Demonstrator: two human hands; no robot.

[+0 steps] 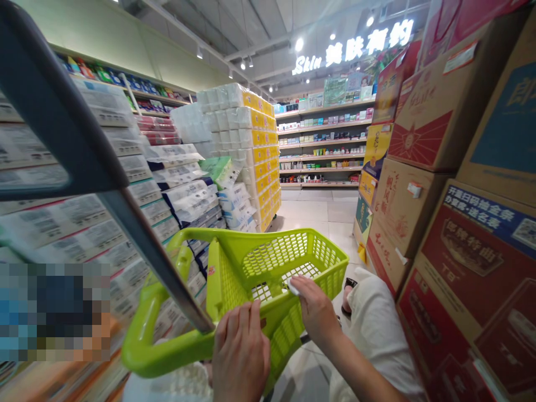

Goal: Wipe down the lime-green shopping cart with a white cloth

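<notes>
A lime-green plastic shopping cart (pixel 285 245) with perforated walls stands in front of me, and nothing lies in its basket. My left hand (pixel 242 352) is on its near rim, fingers together and bent over the edge. Further along the same rim, my right hand (pixel 314 310) presses a small white wipe or cloth (pixel 294 287) against the plastic; the palm hides most of it. A metal pole (pixel 159 259) with a dark grey frame (pixel 50 106) at its top slants down to the cart beside my left hand.
Stacked cartons (pixel 419 201) line the right side. On the left rise piles of packaged paper goods (pixel 184 184) and a tall stack of yellow-and-white packs (pixel 259 151). A tiled aisle (pixel 310 212) leads to product shelves (pixel 322 139). Light trousers (pixel 372 312) and a dark sandal (pixel 348 290) show below.
</notes>
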